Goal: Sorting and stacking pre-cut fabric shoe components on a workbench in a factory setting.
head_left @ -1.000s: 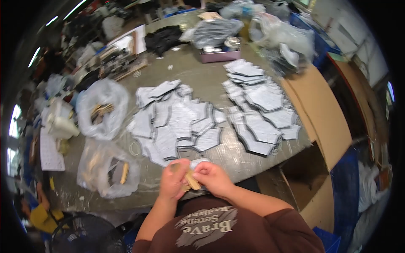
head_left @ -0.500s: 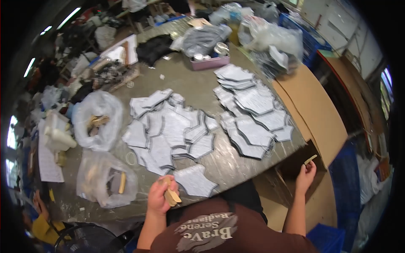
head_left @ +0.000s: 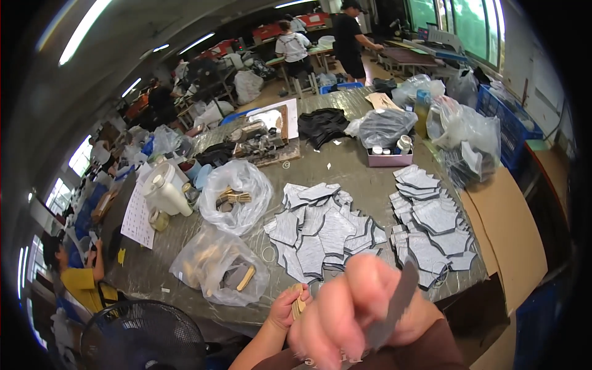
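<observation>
My right hand [head_left: 345,314] is raised close to the camera, large and blurred. Its fingers are closed on a flat dark grey strip [head_left: 394,305] with a rounded end. Behind it and lower, my left hand [head_left: 283,310] grips several small tan strips [head_left: 298,307] at the table's near edge. Beyond my hands lies a spread pile of light grey cut pieces [head_left: 320,231] with dark edges. A second group of such pieces [head_left: 435,213] is stacked in overlapping rows to its right. Tan strips also lie in an open plastic bag [head_left: 256,185] and a nearer plastic bag [head_left: 191,265].
A white jug [head_left: 171,196] and a printed sheet [head_left: 137,216] are at the table's left. A pink box [head_left: 390,161] stands toward the back. Cardboard [head_left: 509,216] borders the right edge. A black fan [head_left: 145,339] and a person in yellow [head_left: 83,287] are at lower left.
My right hand has come from beside the cardboard box at the right up close to the camera, with a strip in it. The view has tilted up, showing more of the room.
</observation>
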Action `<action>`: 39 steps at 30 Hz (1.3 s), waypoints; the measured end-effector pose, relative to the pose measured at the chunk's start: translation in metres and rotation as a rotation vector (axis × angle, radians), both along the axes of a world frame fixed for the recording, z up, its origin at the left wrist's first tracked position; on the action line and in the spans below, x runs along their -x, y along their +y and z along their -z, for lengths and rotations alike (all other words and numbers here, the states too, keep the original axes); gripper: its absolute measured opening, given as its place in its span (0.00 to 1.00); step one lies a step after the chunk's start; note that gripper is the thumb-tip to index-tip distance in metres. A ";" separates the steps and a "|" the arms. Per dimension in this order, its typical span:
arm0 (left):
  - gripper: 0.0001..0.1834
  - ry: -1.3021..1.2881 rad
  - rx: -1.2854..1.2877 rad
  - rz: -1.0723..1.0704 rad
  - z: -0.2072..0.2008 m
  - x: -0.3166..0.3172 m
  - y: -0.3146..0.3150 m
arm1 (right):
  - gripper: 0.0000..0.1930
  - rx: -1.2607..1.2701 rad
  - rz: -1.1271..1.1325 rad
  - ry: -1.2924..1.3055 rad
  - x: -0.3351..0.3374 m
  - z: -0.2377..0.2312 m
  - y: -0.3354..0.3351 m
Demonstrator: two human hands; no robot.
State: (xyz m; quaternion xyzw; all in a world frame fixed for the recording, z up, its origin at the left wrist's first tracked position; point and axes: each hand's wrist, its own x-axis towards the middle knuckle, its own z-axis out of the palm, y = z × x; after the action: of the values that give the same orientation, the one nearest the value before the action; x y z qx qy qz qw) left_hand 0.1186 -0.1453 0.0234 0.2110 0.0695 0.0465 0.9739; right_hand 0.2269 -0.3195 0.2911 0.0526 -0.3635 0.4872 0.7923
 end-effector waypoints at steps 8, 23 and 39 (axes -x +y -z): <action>0.12 0.018 0.079 0.081 0.011 -0.002 0.010 | 0.06 -0.058 -0.037 0.497 0.066 -0.045 0.000; 0.13 0.078 0.015 0.009 0.001 0.000 0.005 | 0.09 -0.133 0.028 0.731 0.070 -0.040 -0.004; 0.11 0.079 -0.090 -0.078 0.001 0.008 0.002 | 0.06 0.398 1.171 -0.075 -0.075 0.105 -0.069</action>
State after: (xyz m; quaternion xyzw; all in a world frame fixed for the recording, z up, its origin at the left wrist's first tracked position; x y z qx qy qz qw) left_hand 0.1104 -0.1432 0.0226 0.2532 0.1137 0.0790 0.9575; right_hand 0.3017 -0.3889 0.1858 -0.3214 -0.2620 0.0315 0.9094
